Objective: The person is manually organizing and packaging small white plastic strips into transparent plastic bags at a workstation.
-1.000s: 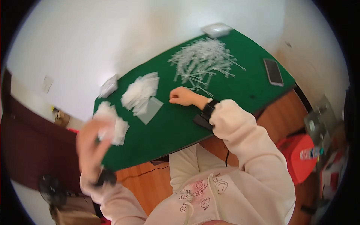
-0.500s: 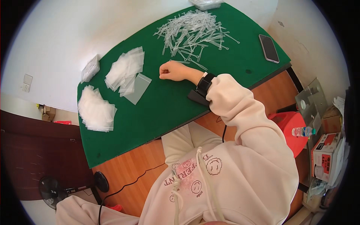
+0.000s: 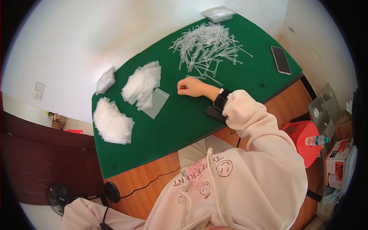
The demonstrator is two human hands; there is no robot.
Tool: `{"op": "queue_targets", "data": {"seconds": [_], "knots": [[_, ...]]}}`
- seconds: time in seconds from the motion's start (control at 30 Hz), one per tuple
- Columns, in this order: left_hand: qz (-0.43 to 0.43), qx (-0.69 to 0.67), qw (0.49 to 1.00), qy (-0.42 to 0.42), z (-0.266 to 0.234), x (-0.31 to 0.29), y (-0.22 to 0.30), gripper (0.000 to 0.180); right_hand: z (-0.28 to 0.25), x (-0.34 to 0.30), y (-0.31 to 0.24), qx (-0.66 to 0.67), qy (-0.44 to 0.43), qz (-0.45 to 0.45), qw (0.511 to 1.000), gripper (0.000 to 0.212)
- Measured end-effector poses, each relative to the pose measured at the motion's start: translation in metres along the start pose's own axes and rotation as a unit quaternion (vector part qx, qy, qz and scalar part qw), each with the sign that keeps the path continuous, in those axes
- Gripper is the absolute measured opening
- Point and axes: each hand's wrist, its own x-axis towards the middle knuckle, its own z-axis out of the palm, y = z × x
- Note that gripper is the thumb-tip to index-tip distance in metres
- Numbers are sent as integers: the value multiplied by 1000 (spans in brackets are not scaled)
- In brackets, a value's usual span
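My right hand (image 3: 191, 87) rests on the green tabletop, its fingers curled into a loose fist with nothing showing in them. A black band circles the wrist. Just beyond the hand spreads a large heap of thin clear plastic sticks (image 3: 205, 48) with small rings at their ends. Left of the fist, one clear zip bag (image 3: 157, 103) lies flat, apart from my fingers, its edge against a fanned pile of zip bags (image 3: 142, 82). Nearer the table's left edge is a second zip-bag pile (image 3: 113, 122). My left hand is out of the picture.
A phone (image 3: 281, 60) lies at the table's right end. Clear-wrapped packs stand at the back left (image 3: 105, 81) and far edge (image 3: 219, 14). Right of the table are a red stool (image 3: 304, 142) with a bottle (image 3: 316, 140) and boxes (image 3: 337, 163). A black fan (image 3: 58, 197) stands lower left.
The whole view has shifted, so the table and everything on it sit lower and farther right in the picture. My right hand keeps its place on the table, still curled.
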Motion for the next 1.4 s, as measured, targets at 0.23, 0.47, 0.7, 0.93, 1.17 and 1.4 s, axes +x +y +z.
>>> {"op": "queue_targets", "data": {"seconds": [0.23, 0.47, 0.7, 0.93, 1.17, 1.4], "knots": [[-26, 3, 999, 43, 3, 6, 8, 41, 4, -3, 2, -5, -25, 18, 1000, 17], [-58, -24, 988, 140, 21, -4, 12, 41, 3, -2, 5, 0, -6, 7, 1000, 15], [-50, -116, 952, 279, 65, -11, -5, 41, 7, 6, 8, -1, -12, 11, 1000, 12], [40, -205, 920, 331, 95, -1, -23, 41, 15, 1, 13, -3, 19, -14, 1000, 19], [70, -228, 920, 310, 85, 0, -19, 41, 15, -2, 25, 0, 23, -8, 1000, 18], [20, -92, 975, 203, 42, 13, 27, 41, -3, 11, 23, 22, 49, -120, 991, 14]]}}
